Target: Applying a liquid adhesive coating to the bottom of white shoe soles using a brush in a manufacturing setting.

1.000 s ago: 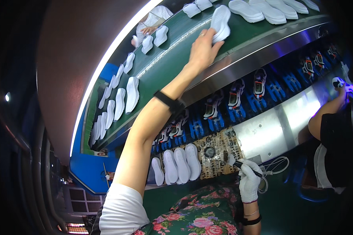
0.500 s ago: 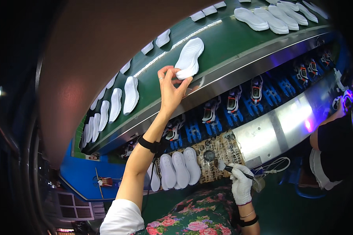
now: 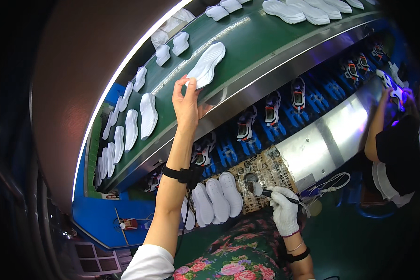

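Note:
My bare left hand pinches the near end of a white shoe sole over the edge of the green conveyor belt. The thumb lies on top of the sole, and some fingers are hidden. In a white knit glove, my right hand grips a brush by its black handle. The pale brush head is at the near side of a small dark round pot; whether it dips inside I cannot tell. Left of the pot, several white soles lie side by side.
More white soles line the belt. Below its metal edge, shoe uppers stand on blue holders. The pot sits on a tape-covered board beside a metal ledge. At right, another person's hands hold a shoe under violet light.
My view has shifted a little. The brush head has come closer to the pot. My left hand still has the sole's near end. The person at right has raised a shoe.

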### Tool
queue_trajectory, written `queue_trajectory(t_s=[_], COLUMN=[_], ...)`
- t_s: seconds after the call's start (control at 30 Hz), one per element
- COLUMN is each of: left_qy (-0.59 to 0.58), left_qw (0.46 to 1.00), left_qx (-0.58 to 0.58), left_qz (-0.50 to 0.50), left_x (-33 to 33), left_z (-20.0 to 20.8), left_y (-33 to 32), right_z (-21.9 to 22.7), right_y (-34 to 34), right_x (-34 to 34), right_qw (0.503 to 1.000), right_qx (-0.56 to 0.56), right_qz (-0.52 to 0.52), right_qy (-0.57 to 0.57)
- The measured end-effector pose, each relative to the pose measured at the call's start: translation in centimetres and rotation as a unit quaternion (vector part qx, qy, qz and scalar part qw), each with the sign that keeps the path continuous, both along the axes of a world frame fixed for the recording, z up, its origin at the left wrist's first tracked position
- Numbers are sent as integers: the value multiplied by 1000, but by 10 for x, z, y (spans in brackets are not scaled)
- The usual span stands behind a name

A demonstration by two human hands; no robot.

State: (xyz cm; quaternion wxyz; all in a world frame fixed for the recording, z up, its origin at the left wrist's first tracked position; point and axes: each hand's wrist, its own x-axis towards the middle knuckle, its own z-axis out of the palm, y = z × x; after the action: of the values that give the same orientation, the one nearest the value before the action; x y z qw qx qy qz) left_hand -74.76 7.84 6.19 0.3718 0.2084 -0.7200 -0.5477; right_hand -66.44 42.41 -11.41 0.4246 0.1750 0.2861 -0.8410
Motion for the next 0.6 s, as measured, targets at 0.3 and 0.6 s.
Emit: queue_trajectory(t_s=[0.3, 0.6], left_qy=[111, 179], left_qw=[987, 960], left_qx=[119, 214], left_qz=[-7, -26], left_x=[8, 9], left_z=[1, 1], left_y=[-15, -13], right_z=[2, 10], right_y=[1, 5], right_x=[5, 4], right_qw=[1000, 1000], right_qx=[-5, 12], right_qz=[-27, -12], right_qy=[-9, 17])
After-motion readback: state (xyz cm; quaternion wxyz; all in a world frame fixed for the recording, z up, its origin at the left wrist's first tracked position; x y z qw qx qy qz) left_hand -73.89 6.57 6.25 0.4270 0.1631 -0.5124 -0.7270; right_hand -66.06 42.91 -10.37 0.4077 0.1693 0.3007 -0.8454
